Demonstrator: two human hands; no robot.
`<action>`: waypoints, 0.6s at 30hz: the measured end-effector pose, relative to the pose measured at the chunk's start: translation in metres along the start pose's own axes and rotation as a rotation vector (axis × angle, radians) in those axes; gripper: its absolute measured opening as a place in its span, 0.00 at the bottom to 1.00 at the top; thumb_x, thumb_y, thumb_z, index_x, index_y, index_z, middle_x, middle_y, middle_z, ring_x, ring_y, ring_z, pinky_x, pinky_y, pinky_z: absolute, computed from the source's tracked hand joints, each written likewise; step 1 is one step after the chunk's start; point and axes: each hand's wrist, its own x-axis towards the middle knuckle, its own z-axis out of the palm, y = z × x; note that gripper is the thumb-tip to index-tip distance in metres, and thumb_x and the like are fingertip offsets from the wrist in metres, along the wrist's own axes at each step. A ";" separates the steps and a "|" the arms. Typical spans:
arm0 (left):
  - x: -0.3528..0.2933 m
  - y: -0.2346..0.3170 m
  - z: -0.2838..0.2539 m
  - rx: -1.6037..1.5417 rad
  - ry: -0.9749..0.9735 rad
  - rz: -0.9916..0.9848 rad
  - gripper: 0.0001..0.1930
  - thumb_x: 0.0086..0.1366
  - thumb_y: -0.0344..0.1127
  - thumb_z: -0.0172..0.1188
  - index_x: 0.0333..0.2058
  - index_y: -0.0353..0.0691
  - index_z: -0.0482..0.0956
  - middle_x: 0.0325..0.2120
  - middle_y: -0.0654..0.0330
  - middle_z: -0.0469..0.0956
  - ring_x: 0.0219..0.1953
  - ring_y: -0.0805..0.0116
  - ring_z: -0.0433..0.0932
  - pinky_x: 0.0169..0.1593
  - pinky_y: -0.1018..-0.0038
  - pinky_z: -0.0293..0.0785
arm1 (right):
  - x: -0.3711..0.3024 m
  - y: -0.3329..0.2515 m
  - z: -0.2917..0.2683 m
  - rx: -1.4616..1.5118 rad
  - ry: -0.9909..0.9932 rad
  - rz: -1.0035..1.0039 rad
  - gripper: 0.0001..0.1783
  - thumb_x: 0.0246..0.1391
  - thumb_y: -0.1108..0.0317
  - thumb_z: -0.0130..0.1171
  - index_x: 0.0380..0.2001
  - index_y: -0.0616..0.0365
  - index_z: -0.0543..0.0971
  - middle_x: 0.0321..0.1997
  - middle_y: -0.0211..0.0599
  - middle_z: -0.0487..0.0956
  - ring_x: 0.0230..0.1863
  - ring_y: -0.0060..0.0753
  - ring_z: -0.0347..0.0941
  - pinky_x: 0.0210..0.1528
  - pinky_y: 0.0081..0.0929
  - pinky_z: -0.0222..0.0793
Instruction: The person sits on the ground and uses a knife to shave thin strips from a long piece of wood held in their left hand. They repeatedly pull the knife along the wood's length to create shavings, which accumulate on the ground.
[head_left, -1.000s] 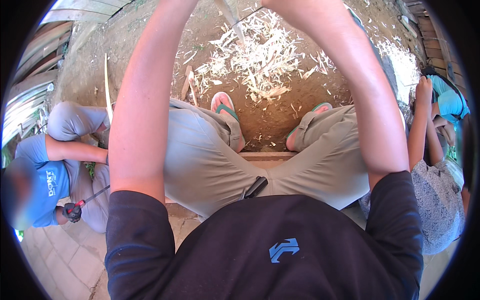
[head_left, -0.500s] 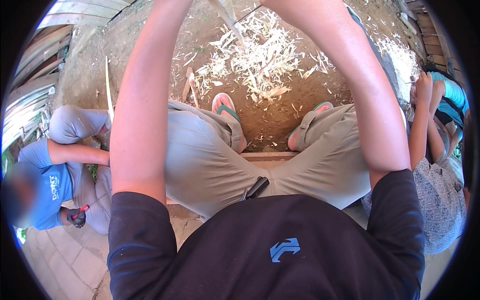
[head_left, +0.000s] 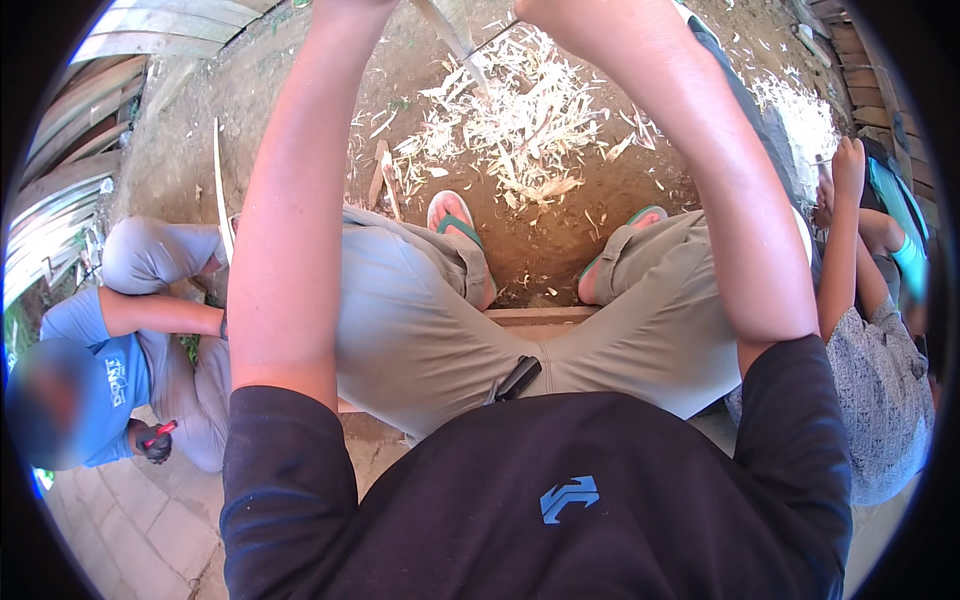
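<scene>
Both my arms reach to the top edge of the head view. My right hand (head_left: pixel 556 10) is partly cut off there and closed around the handle end of a knife. Its thin dark blade (head_left: pixel 494 40) points left, against or just over a pale wooden strip (head_left: pixel 446 30). That strip slants down from the top edge toward the shavings. Of my left hand (head_left: pixel 355 4) only the wrist end shows, close to the strip's upper end; its fingers are out of the picture. A small black object (head_left: pixel 520 377) with a metallic edge lies on my lap.
Pale wood shavings (head_left: pixel 535 120) heap on the soil beyond my sandalled feet (head_left: pixel 455 215). A person in blue (head_left: pixel 125 370) sits at left, a gloved hand (head_left: pixel 155 442) on something red. Another in patterned grey (head_left: pixel 875 410) sits close at right. Wooden slats (head_left: pixel 95 110) stand upper left.
My arms and the strip have shifted slightly, with the blade still crossing the strip. At right, a turquoise-sleeved arm has moved lower.
</scene>
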 end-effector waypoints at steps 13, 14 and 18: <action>-0.008 0.009 -0.002 0.018 0.040 -0.031 0.20 0.71 0.51 0.56 0.39 0.36 0.77 0.25 0.60 0.76 0.25 0.71 0.77 0.27 0.74 0.73 | -0.008 -0.002 0.025 -0.003 -0.022 -0.001 0.06 0.50 0.78 0.59 0.31 0.71 0.81 0.37 0.67 0.81 0.43 0.67 0.81 0.46 0.52 0.80; -0.008 0.008 0.002 0.019 0.098 -0.044 0.20 0.70 0.51 0.56 0.39 0.36 0.77 0.25 0.60 0.76 0.26 0.71 0.77 0.28 0.73 0.73 | -0.008 -0.002 0.027 -0.007 -0.046 0.024 0.06 0.50 0.78 0.58 0.31 0.71 0.81 0.37 0.66 0.81 0.43 0.67 0.82 0.46 0.52 0.80; -0.003 -0.010 -0.017 -0.035 -0.002 0.039 0.20 0.68 0.51 0.58 0.41 0.35 0.77 0.27 0.60 0.76 0.27 0.72 0.76 0.29 0.73 0.73 | 0.003 0.010 0.026 0.024 -0.118 -0.007 0.07 0.50 0.75 0.62 0.33 0.66 0.83 0.34 0.58 0.84 0.40 0.59 0.84 0.46 0.47 0.80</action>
